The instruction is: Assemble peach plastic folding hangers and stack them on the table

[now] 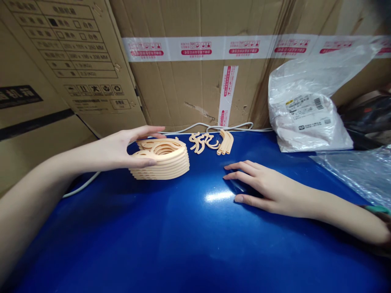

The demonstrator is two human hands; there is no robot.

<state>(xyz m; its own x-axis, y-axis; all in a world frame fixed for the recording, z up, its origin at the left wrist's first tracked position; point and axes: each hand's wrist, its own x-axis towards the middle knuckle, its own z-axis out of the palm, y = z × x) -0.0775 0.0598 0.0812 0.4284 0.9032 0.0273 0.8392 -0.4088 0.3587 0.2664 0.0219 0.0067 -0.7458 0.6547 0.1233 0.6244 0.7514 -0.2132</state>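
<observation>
A neat stack of cream plastic hanger parts (165,162) stands at the left of the blue tabletop. My left hand (125,148) is closed around its left end, thumb along the near side and the other fingers behind, partly hidden. To the right of the stack lie several small curved plastic hooks (200,142) in a loose group. Beside them rests a bundle of short curved plastic pieces (225,142). My right hand (259,183) is low over the table, right of the stack, fingers apart and palm down, holding nothing.
Cardboard boxes (183,85) form a wall behind the blue tabletop (171,236). A white cable (183,129) runs along the back edge and past the left side. At the back right stands a white plastic bag (311,118) with a label; clear plastic wrap (360,171) lies nearby.
</observation>
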